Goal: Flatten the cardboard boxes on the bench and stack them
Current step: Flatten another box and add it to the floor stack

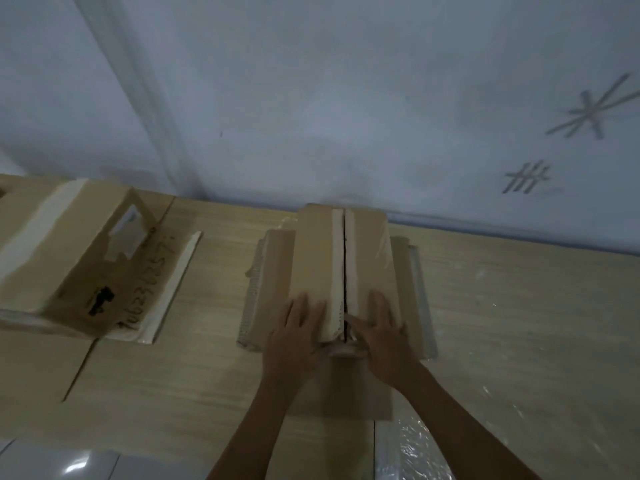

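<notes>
Both hands, left (294, 332) and right (381, 336), lie flat with straight fingers on the near end of the box (343, 271) at mid-bench (519, 306), gripping nothing.

Centre box (320, 268): brown cardboard, standing on the wooden bench against the wall, its long side running away from the camera.
Centre box top: two flaps meet along a dark slit down the middle, with a pale tape strip on each side of the slit.
Centre box side flaps: spread out flat on the bench to left and right, corrugated edges showing.
Left box (74, 258): larger brown cardboard box, partly collapsed and tilted, at the bench's left end, well apart from the centre box.
Left box details: wide pale tape band, torn cut-out opening, dark handwritten digits and a black printed mark.
</notes>
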Demonstrator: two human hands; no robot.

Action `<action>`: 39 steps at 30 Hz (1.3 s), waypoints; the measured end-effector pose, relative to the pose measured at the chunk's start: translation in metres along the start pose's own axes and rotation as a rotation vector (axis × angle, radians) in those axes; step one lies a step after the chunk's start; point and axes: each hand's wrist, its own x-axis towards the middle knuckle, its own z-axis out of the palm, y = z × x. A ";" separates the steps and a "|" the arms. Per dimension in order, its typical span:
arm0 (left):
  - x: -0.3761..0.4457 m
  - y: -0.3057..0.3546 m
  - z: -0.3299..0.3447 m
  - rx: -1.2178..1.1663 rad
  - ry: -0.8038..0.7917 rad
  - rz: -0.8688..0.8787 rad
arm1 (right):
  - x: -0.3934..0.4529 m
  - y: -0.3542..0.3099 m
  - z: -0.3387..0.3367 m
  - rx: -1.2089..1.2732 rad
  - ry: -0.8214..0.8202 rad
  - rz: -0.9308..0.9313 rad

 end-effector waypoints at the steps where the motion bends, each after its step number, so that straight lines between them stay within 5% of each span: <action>1: 0.003 -0.002 -0.002 -0.005 -0.035 0.043 | 0.000 -0.001 -0.001 0.001 -0.023 0.011; 5: 0.006 -0.011 -0.021 -0.234 -0.011 0.022 | 0.002 -0.004 0.003 0.144 0.026 0.008; 9: -0.002 -0.018 -0.048 -0.753 0.251 -0.329 | -0.007 -0.006 -0.013 0.689 0.387 -0.036; 12: -0.004 -0.026 -0.050 -1.077 0.464 -0.741 | -0.011 0.003 -0.018 0.928 0.616 0.202; 15: -0.001 -0.046 -0.036 -1.189 0.488 -1.045 | -0.011 0.027 -0.003 1.095 0.925 0.563; 18: 0.002 -0.051 -0.026 -1.032 0.448 -1.147 | -0.008 0.058 0.017 1.211 0.823 0.841; 20: 0.006 -0.045 -0.030 -0.664 0.404 -1.072 | -0.004 0.072 0.024 1.132 0.673 0.873; 23: 0.017 -0.038 -0.033 -0.176 0.375 -0.485 | 0.009 0.083 0.016 0.830 0.629 0.763; 25: 0.027 -0.032 -0.028 -0.108 0.138 -0.243 | 0.024 0.091 0.008 0.634 0.602 0.645; 27: 0.035 -0.021 -0.025 -0.073 -0.083 -0.226 | 0.042 0.092 -0.006 0.570 0.543 0.551; 33: 0.057 -0.017 -0.030 -0.028 -0.218 -0.312 | 0.099 0.074 -0.058 0.107 0.461 0.319; 39: 0.051 -0.025 -0.038 -0.328 -0.075 -0.304 | 0.151 0.052 -0.074 -0.220 0.223 0.070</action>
